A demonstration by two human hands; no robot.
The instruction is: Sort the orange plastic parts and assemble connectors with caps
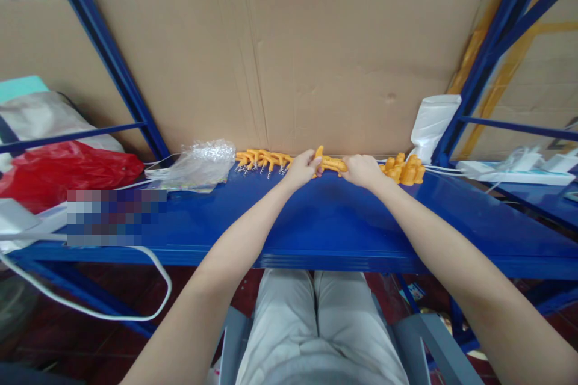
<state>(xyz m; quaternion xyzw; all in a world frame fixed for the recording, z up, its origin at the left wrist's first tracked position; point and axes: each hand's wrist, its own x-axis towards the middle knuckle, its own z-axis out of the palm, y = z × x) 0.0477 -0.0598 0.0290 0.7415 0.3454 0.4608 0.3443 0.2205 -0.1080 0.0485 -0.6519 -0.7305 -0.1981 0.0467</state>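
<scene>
Near the back of the blue shelf, my left hand (303, 169) is closed around an orange plastic piece (320, 151), whose tip sticks up past the thumb. My right hand (362, 172) is curled at the right end of more orange plastic pieces (333, 163) lying between the two hands; its fingertips are partly hidden, and it seems to grip one of them. To the left lies a row of orange-handled corkscrews (262, 160) with their metal spirals toward me. Beyond my right hand stand several orange cylindrical parts (409, 171), close together.
A tall cardboard sheet (343, 60) rises behind the blue shelf (325, 228). Clear plastic bags (198, 165) and a red bag (76, 168) lie left. A white plastic bag (433, 123) and a power strip (515, 173) are right. A white cable (160, 277) loops over the front left edge.
</scene>
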